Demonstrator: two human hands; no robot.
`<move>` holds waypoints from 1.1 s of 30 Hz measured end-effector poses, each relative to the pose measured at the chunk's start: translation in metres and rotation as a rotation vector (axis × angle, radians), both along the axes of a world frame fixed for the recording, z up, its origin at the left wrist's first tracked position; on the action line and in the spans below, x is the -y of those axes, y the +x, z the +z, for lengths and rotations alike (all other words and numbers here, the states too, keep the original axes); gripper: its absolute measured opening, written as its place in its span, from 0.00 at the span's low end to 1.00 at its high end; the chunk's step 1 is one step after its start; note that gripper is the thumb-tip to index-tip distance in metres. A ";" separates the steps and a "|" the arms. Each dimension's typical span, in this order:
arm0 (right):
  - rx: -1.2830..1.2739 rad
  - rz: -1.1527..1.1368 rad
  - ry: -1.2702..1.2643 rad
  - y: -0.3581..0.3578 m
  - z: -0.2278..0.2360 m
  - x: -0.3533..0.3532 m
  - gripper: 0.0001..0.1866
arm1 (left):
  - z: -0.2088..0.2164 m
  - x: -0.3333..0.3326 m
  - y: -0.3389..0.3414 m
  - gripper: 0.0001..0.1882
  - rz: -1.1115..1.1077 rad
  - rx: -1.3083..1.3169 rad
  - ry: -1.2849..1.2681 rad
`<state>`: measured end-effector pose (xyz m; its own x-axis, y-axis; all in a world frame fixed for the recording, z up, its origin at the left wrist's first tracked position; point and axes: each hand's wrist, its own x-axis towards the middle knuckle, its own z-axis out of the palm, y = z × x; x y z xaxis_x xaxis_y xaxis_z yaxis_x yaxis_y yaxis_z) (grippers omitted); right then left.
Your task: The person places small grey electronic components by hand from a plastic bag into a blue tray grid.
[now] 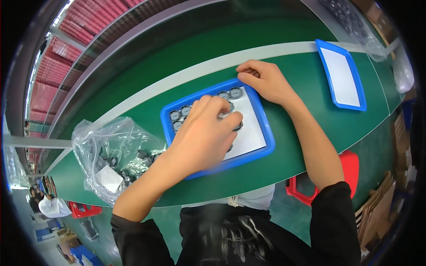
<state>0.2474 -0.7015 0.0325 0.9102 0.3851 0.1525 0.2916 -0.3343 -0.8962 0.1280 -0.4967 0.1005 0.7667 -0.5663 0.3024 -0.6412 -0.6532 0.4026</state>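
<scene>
A blue-rimmed tray (pixel 270 142) with a white liner lies on the green table in front of me. Round grey parts (pixel 235 92) stand in rows along its far and left sides. My left hand (pixel 206 126) reaches over the tray, its fingers bent and pinched down among the parts. The hand covers what lies between its fingertips. At the tray's far right corner, my right hand (pixel 265 82) rests with curled fingers, the thumb close to the rim. Its palm side is hidden.
Left of the tray lies a clear plastic bag (pixel 120 150) with dark grey parts and a white label inside. Another blue tray (pixel 344 77) with a white liner sits at the right. A red stool (pixel 349 170) stands below the table's edge. A person (pixel 52 206) is far left.
</scene>
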 end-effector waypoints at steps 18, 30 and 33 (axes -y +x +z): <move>0.014 0.040 0.017 0.000 -0.005 0.006 0.12 | -0.029 0.003 0.027 0.12 -0.006 -0.033 0.113; -0.037 0.036 0.014 -0.001 -0.001 0.003 0.13 | 0.001 -0.026 0.005 0.22 0.166 0.027 0.087; -0.059 0.009 -0.036 -0.004 0.001 0.008 0.14 | 0.009 -0.070 -0.020 0.17 0.326 0.041 0.048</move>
